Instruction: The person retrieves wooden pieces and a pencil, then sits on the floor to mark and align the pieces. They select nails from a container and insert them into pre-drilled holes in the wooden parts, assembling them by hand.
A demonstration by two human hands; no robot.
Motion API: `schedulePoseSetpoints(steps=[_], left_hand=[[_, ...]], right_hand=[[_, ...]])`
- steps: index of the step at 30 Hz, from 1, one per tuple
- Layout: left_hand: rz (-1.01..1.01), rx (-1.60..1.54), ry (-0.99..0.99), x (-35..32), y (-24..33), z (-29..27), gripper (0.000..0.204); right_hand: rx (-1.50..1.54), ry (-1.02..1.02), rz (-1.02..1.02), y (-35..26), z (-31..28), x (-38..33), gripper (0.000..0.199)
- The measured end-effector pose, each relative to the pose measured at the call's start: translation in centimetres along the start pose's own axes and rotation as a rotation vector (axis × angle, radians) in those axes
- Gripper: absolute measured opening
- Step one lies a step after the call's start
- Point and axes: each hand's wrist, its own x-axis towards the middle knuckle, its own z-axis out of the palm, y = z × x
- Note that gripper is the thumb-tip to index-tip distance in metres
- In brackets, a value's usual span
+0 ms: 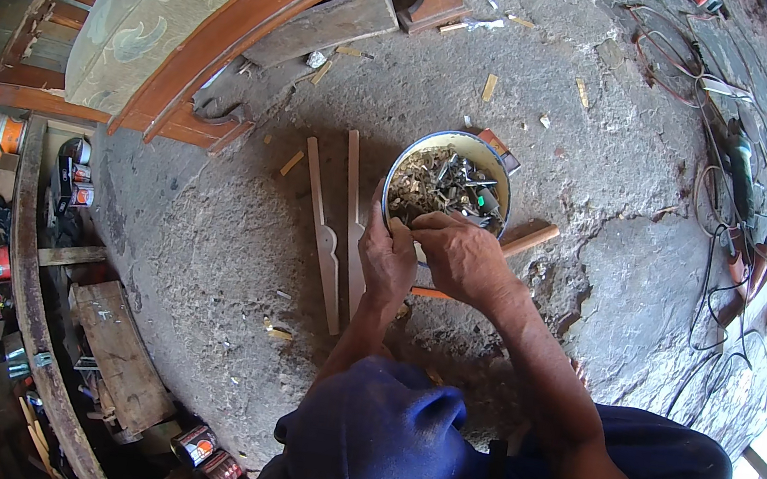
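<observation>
- Metal bowl (501, 173), round with a pale rim, stands on the concrete floor (206, 244) just in front of the person; it is filled with mixed screws and small hardware (440, 189).
- Left hand (388, 258): fingers curled at the bowl's near rim, thumb raised against its side; what they pinch cannot be told.
- Right hand (462, 255): fingers bent at the near rim, touching the left hand; grip contents hidden.
- Two shaped wooden slats (329, 242) lie just left of the bowl.
- Tangled cables (728, 161) lie well apart to the right.
</observation>
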Motion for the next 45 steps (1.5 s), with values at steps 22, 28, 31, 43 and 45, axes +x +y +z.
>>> schedulePoseSetpoints(steps=[22, 28, 31, 43, 45], left_hand=[[-0.006, 0.048, -0.012, -0.3, 0.3, 0.3, 0.059], [0.065, 0.122, 0.046, -0.1, 0.2, 0.4, 0.062], [0.048, 0.162, 0.019, 0.1, 0.4, 0.4, 0.065], [0.09, 0.142, 0.028, 0.2, 1.1, 1.0, 0.064], [0.114, 0.132, 0.029, 0.3, 0.5, 1.1, 0.063]], right_hand=[[-0.112, 0.109, 0.151, 2.5, -4.6, 2.5, 0.023], [-0.278, 0.064, 0.018, 2.8, -2.5, 3.4, 0.027], [-0.245, 0.037, 0.085, 4.0, -3.2, 3.9, 0.023], [-0.147, 0.082, 0.159, 7.0, -5.7, 5.0, 0.02], [-0.148, 0.139, 0.167, 6.5, -5.8, 4.8, 0.02]])
